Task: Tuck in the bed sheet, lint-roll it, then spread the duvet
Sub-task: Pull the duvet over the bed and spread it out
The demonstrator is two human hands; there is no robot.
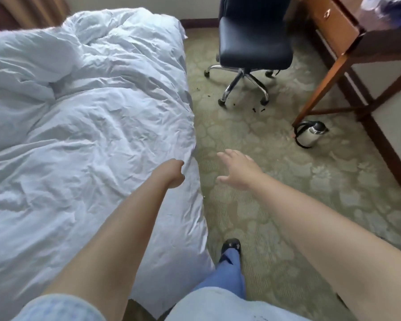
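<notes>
A crumpled white duvet (97, 126) covers the bed on the left, bunched high toward the far end. My left hand (175, 173) is at the bed's right edge with its fingers curled into the white fabric, gripping the duvet there. Beside the bed, my right hand (240, 170) hovers over the carpet with fingers spread and holds nothing. The bed sheet is hidden under the duvet. No lint roller is in view.
A black swivel chair (252, 47) stands on the patterned carpet (276, 181) beyond the bed. A wooden desk (347, 35) is at the right, with a kettle (311, 133) on the floor by its leg. My foot (230, 247) is close to the bed's side.
</notes>
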